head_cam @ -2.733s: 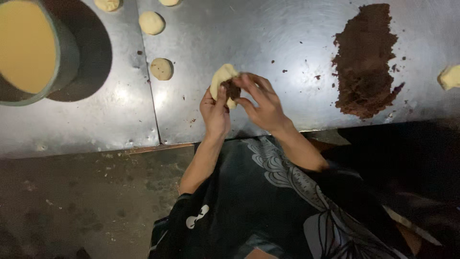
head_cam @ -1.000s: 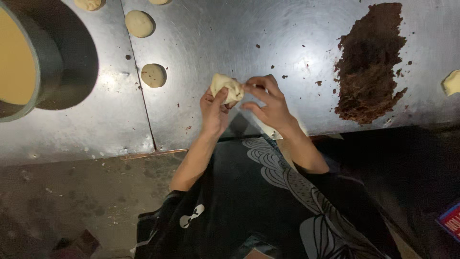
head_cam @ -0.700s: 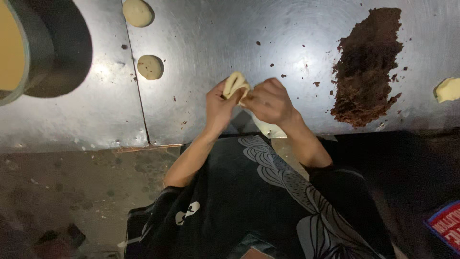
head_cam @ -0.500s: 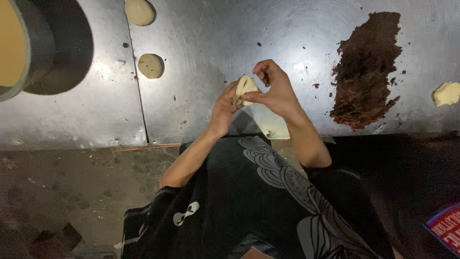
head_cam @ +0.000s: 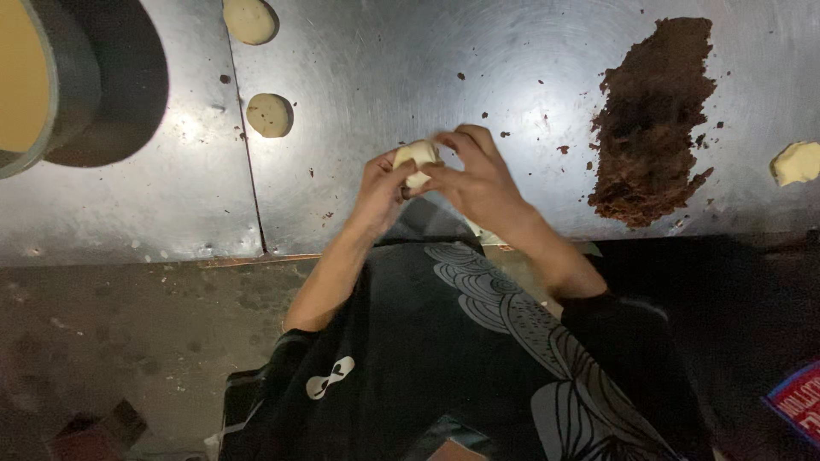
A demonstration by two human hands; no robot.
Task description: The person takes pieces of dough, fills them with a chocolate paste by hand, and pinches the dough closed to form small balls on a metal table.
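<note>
I see a small ball of pale dough (head_cam: pixel 416 159) held up above the shiny metal tabletop (head_cam: pixel 384 60), near its front edge. Both hands are wrapped around it. The left hand (head_cam: pixel 381 186) cups the dough from the left side, and its fingers are closed on it. The right hand (head_cam: pixel 474 175) covers it from the right, with its fingers curled over the top and clenched on the dough too. The hands look a bit blurry.

A little way to the left of the hands lies a flat round dough piece (head_cam: pixel 270 114) with dark specks on it. Another round dough piece (head_cam: pixel 249 19) lies farther back, at the top edge. To the right of the hands sits a big pile of dark brown filling (head_cam: pixel 653 119), with little brown crumbs scattered around it. Past that, at the far right, is a lump of dough (head_cam: pixel 796 162). In the far left corner stands a big round metal pot (head_cam: pixel 81 77) full of something tan.
</note>
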